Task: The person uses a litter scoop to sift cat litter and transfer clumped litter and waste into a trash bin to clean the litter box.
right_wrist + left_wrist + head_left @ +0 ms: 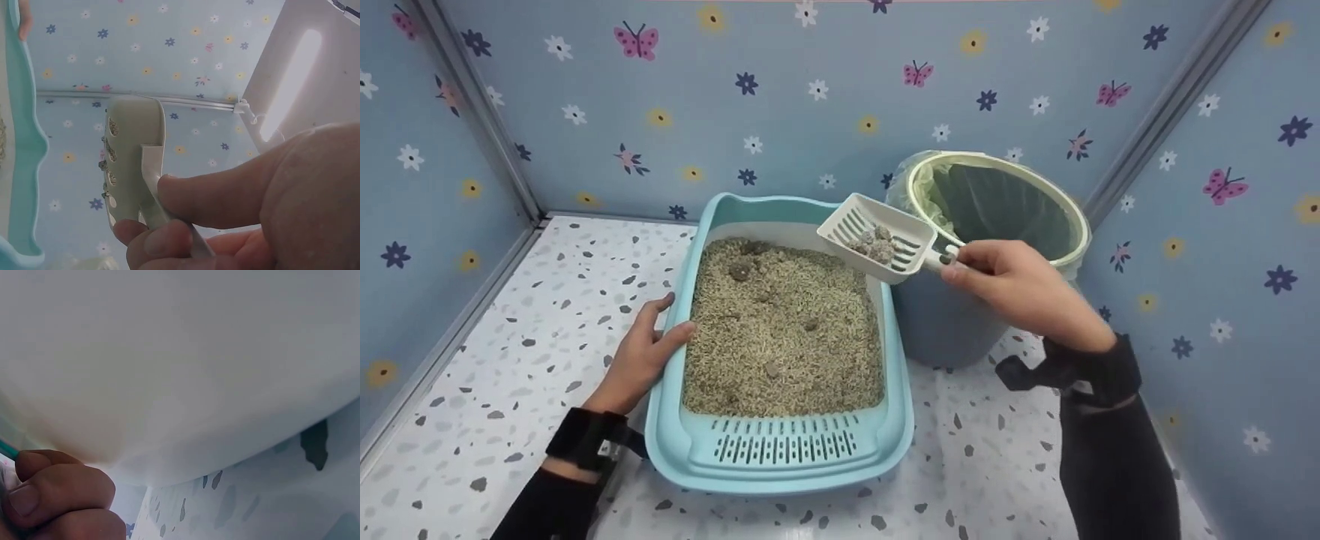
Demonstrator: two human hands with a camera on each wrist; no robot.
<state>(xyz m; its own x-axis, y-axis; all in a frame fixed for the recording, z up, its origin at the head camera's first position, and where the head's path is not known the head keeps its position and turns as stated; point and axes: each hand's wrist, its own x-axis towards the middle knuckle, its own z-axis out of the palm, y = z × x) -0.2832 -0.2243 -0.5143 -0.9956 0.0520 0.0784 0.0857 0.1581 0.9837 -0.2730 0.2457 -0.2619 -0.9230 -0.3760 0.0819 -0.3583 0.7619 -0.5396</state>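
Note:
My right hand (1027,289) grips the handle of a pale litter scoop (853,261), raised over the right edge of a light blue litter box (780,478). Several greyish clumps (877,246) lie in the scoop's slotted pan. Seen from the right wrist, thumb and fingers close round the scoop handle (153,169). My left hand (636,356) holds the box's left rim, its thumb on top; in the left wrist view curled fingers (67,492) press against the rim's underside. Tan granular litter (787,315) fills the box, with several darker clumps (741,268) on its surface.
Behind and right of the box stands a grey bin (949,322) lined with a translucent bag (1005,199), its pale ring rim just behind my right hand. Flower-patterned wall panels (780,112) enclose the back and both sides. The speckled floor (495,360) lies around the box.

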